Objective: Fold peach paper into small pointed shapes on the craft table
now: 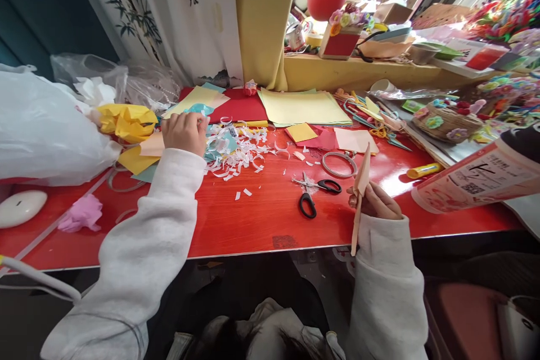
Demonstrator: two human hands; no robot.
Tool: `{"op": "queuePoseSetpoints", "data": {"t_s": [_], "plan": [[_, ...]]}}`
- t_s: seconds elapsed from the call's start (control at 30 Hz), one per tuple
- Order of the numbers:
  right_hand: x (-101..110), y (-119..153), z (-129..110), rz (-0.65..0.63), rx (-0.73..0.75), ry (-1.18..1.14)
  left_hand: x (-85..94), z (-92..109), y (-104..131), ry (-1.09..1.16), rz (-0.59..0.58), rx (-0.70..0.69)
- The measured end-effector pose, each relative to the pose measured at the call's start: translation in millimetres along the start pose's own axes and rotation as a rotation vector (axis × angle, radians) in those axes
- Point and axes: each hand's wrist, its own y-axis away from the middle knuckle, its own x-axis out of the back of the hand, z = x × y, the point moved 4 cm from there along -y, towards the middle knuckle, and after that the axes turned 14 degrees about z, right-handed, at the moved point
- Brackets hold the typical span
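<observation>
My left hand [185, 132] is at the back left of the red table, its fingers curled at a light blue piece of paper [199, 108]. Whether it grips that paper is hard to tell. Beside it lies a heap of white paper shreds [242, 152]. In my right hand [377, 201], near the front edge, is a folded peach paper [361, 191], pinched and seen nearly edge-on. Black-handled scissors [312, 185] lie partly open between the hands, with a metal ring [338, 163] behind them.
Yellow sheets [301, 107] and a red sheet [240, 104] lie at the back. A large cup [476, 177] leans at the right, near a yellow tube [424, 170]. A white plastic bag [50, 129] and pink crumpled paper [81, 214] are at the left.
</observation>
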Motion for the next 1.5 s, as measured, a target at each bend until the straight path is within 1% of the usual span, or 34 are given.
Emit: {"op": "queuePoseSetpoints", "data": {"t_s": [0.07,0.13,0.23,0.33,0.37,0.4,0.43,0.47,0.5,0.53,0.57,0.6,0.63,0.67,0.73,0.87,0.97,1.1,1.17,1.2,1.23,1.3,1.33,1.37,1.43,1.5], "plan": [[0.6,-0.3,-0.2,0.016,-0.014,0.028,14.2,11.5,-2.8,0.010,0.057,-0.041],[0.5,-0.2,-1.0,0.029,-0.021,0.037,26.3,26.5,-2.9,0.046,0.074,-0.089],[-1.7,0.3,-2.6,0.036,-0.019,0.015,34.5,54.9,3.8,0.181,0.000,-0.196],[-5.4,1.3,-3.6,0.040,-0.032,-0.026,35.5,90.2,16.9,0.359,-0.082,-0.198],[-6.8,1.7,-3.7,0.036,-0.041,-0.042,34.9,105.1,22.5,0.439,-0.130,-0.174],[-8.2,2.1,-3.8,0.029,-0.050,-0.052,33.8,121.9,28.9,0.536,-0.203,-0.140],[-9.6,2.5,-3.6,0.019,-0.059,-0.052,32.1,141.2,36.6,0.654,-0.317,-0.111],[-10.9,2.9,-3.4,0.006,-0.065,-0.042,29.9,161.1,45.3,0.770,-0.459,-0.061],[-12.1,3.3,-3.3,-0.011,-0.064,-0.027,27.2,180.0,54.4,0.855,-0.601,0.019],[-13.1,3.6,-3.3,-0.028,-0.059,-0.014,25.1,197.8,62.9,0.918,-0.718,0.094],[-14.0,3.8,-3.4,-0.043,-0.053,-0.009,23.5,213.2,69.5,0.955,-0.785,0.154],[-14.8,4.1,-3.5,-0.056,-0.050,-0.016,21.7,226.9,75.4,0.979,-0.852,0.178],[-15.6,4.4,-3.5,-0.066,-0.054,-0.031,19.8,237.1,79.4,0.986,-0.892,0.194],[-16.2,4.7,-3.3,-0.070,-0.067,-0.049,17.8,243.7,81.2,0.985,-0.896,0.209],[-17.6,5.4,-2.3,-0.071,-0.109,-0.078,14.3,248.8,81.0,0.991,-0.877,0.223],[-20.8,6.8,-0.2,-0.102,-0.165,-0.113,9.8,240.3,77.0,0.931,-0.826,0.266],[-21.9,7.3,1.9,-0.120,-0.157,-0.114,10.3,238.1,78.4,0.976,-0.840,0.259],[-21.1,7.3,4.8,-0.123,-0.140,-0.134,9.1,241.5,80.7,1.037,-0.885,0.227],[-16.4,4.3,4.7,-0.086,-0.125,-0.183,5.2,244.9,77.9,1.062,-0.895,0.178],[-12.4,1.8,4.4,-0.052,-0.117,-0.217,1.8,246.4,74.9,1.062,-0.875,0.146],[-7.7,-1.2,3.9,-0.012,-0.107,-0.250,-2.5,247.2,70.9,1.039,-0.824,0.110],[1.8,-7.5,3.2,0.063,-0.092,-0.298,-13.1,246.7,61.0,0.870,-0.629,0.011],[5.6,-10.2,3.2,0.090,-0.091,-0.314,-19.4,248.1,58.6,0.783,-0.585,-0.068],[8.4,-12.4,3.3,0.113,-0.094,-0.328,-26.2,251.6,58.6,0.722,-0.598,-0.182],[11.2,-14.9,4.0,0.153,-0.111,-0.360,-37.8,256.3,59.1,0.734,-0.618,-0.277],[11.1,-15.2,4.2,0.187,-0.120,-0.383,-44.8,261.4,59.7,0.795,-0.632,-0.354]]}}
